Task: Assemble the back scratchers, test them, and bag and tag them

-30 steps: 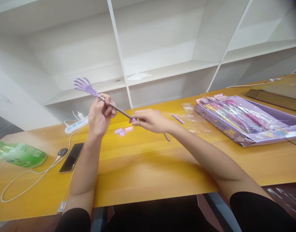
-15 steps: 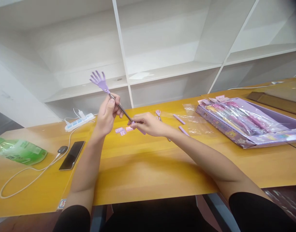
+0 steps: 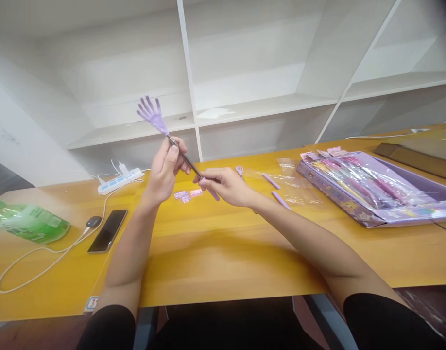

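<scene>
While we are holding the back scratcher [image 3: 187, 158] up in front of us, well L of the box [image 3: 332, 197], our L hand [image 3: 163, 172] is pinching its metal rod btwn thumb & fingers, just below the purple head [image 3: 152, 115]. Our R hand [image 3: 226, 187] is sitting nearer the box, w/ thumb & fingers pinching the lower end, where the rod is meeting the purple grip [image 3: 214, 195]. The head is pointing up & away from the box, fingers splayed; the scratcher is tilting down toward our R hand.

Ref. pt. = the box: it is holding wrapped scratchers [image 3: 354, 180] in clear film. Immed. L of it, clear wrappers [image 3: 299, 184] & two purple tubes [image 3: 271, 181] are lying on the table [image 3: 223, 277]. Farther L of the box, a second scratcher head [image 3: 239, 170] is showing behind our R hand, its rod mostly hidden. Beyond that, still farther L, small printed cards [image 3: 186, 196] are lying below the raised scratcher. At far L of the box, a power strip [image 3: 121, 181], a phone [image 3: 107, 231], a white cable [image 3: 29, 280] & a green bottle [image 3: 31, 222] are resting on the table.
</scene>
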Demonstrator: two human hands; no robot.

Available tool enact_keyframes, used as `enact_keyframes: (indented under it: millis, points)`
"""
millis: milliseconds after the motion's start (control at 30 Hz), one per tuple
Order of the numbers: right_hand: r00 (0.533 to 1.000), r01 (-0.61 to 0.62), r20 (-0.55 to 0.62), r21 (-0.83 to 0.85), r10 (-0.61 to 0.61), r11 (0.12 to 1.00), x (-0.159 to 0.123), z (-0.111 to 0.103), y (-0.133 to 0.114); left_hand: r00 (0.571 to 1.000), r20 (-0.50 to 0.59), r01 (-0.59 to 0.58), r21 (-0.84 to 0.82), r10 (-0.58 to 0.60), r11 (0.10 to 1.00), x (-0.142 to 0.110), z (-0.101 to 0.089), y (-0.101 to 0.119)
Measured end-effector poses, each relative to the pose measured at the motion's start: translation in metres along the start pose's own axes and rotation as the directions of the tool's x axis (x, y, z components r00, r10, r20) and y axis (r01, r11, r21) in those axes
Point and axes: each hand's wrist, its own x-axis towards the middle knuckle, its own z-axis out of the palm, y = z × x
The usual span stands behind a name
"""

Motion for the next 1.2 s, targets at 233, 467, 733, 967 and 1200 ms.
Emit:
enact_keyframes:
  millis: [233,467,733,967,1200]
  points:
    - [0.974,0.097,-0.225,0.304,-0.028,0.948,0.001,-0.015,-0.019,0.853,0.361,0.208,0.426,-0.376,0.88,-0.008,0.0,0.006]
    - [0.922,0.125,-0.385,0.369,0.029,0.921,0.005,-0.042,-0.018,0.886,0.277,0.122,0.631,-0.371,0.766,-0.007,-0.003,0.022]
    - [0.704,0.242,-0.706,0.128,-0.083,0.962,0.0,-0.117,-0.013,0.905,0.255,0.077,0.689,-0.341,0.72,-0.005,-0.044,0.034]
    - [0.859,0.132,-0.49,-0.069,-0.149,0.989,-0.01,-0.11,-0.019,0.978,0.108,0.084,0.581,-0.179,0.809,-0.007,-0.041,0.035]
    - [0.891,0.148,-0.43,-0.028,-0.146,0.989,-0.017,-0.1,-0.03,0.989,-0.121,-0.029,0.398,0.083,0.917,-0.004,-0.032,0.024]
